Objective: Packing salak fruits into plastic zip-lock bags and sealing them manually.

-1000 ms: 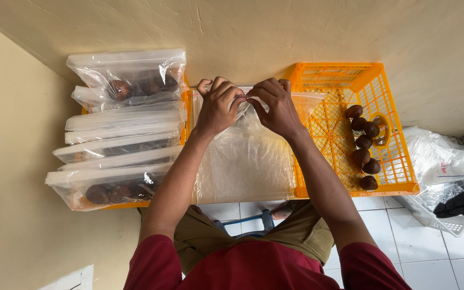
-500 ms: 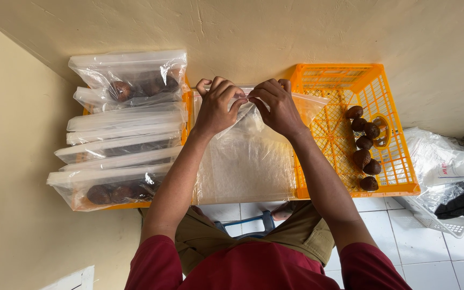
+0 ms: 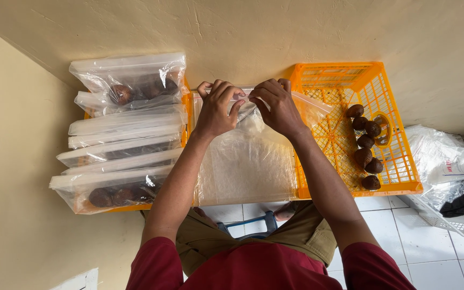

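A clear bag is being held at its top edge, between the two orange crates. The left hand is pinched shut on the bag's mouth, fingertips pressed on the strip. The right hand is pinched on the same edge just beside it, so the two hands nearly touch. The bag itself hangs down toward the person's lap, flat and seemingly empty; its lower edge is seen above the knees.

The step in hand is judged to be work at the bag's mouth, most likely the two layers being parted at the seal. Whether the mouth is already open cannot be told, since the fingers cover it.

To the right, dark brown fruits lie in a row in the crate. To the left, filled bags are stacked on the other crate, some showing fruit inside.

For the next move, a firm hold on each layer would be called for, with the pull spread evenly so the thin film is not torn. One hand would then have to be freed.
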